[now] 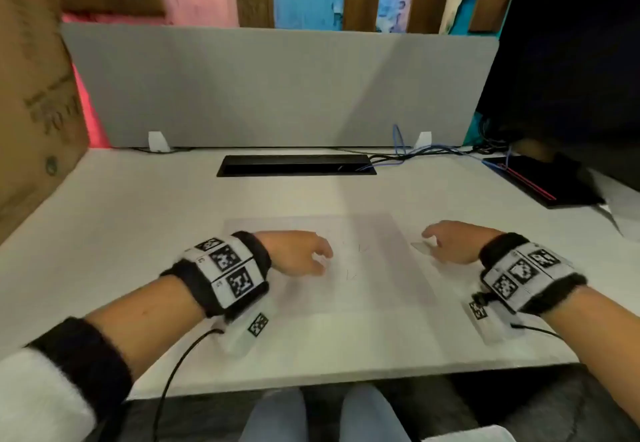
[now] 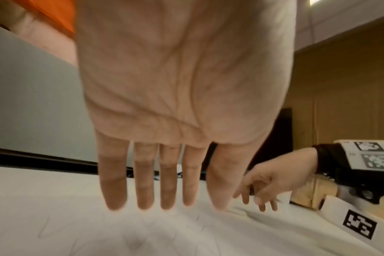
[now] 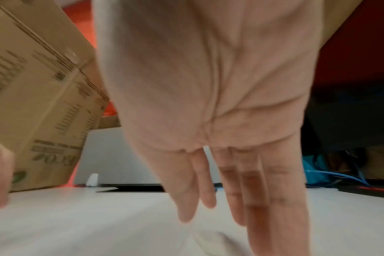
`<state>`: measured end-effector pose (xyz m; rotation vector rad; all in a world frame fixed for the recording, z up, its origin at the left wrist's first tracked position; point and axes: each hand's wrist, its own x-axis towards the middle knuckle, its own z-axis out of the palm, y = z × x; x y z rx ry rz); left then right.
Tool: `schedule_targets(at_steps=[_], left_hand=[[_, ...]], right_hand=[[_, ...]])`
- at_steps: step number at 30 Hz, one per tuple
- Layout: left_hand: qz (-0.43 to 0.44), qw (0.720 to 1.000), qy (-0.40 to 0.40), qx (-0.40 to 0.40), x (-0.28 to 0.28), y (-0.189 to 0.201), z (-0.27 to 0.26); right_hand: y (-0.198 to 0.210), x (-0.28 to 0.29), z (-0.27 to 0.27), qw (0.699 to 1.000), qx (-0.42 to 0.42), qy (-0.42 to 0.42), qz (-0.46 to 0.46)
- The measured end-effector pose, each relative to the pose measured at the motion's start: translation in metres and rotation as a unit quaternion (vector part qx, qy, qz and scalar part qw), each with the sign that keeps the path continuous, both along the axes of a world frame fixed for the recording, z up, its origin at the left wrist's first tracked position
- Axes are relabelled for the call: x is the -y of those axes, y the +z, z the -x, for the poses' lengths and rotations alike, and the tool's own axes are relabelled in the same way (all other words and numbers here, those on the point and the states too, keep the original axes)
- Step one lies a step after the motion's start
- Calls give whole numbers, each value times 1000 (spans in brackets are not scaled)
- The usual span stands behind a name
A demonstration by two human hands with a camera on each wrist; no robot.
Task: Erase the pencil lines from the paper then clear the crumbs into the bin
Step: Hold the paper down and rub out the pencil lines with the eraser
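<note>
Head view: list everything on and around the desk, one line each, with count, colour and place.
paper: one, white, desk centre, faint pencil lines on it
desk: one, white
divider panel: one, grey, behind the desk
cable slot: one, black, at the desk's back
cables: several, blue and black, back right
cardboard box: one, brown, far left
monitor: one, black, far right
hands: left hand and right hand, fingers relaxed over the paper's sides

Cardboard box (image 3: 39,97), left of the right wrist view: large print reads "ECO", seen upside down; smaller lines above it blurred, illegible.
Same box, left edge of the head view: dark print, too blurred to read.
Wrist bands (image 1: 228,268): black-and-white square code markers; tiny characters beside them illegible.
</note>
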<state>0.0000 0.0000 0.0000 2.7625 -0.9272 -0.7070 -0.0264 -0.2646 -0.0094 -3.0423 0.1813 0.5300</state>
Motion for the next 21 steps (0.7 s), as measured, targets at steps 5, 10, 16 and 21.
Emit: schedule_targets(at_steps=[5, 10, 16, 21], left_hand=[[-18, 1000, 23, -4, 26, -8, -15], [-61, 997, 16, -52, 34, -18, -24], [-78, 997, -17, 1, 27, -32, -28], [-66, 997, -30, 15, 27, -32, -33]], right_hand=[[-8, -5, -8, 999, 7, -41, 7], [-15, 4, -15, 998, 34, -52, -23], [-5, -11, -25, 994, 69, -28, -76], [-2, -59, -34, 991, 66, 52, -108]])
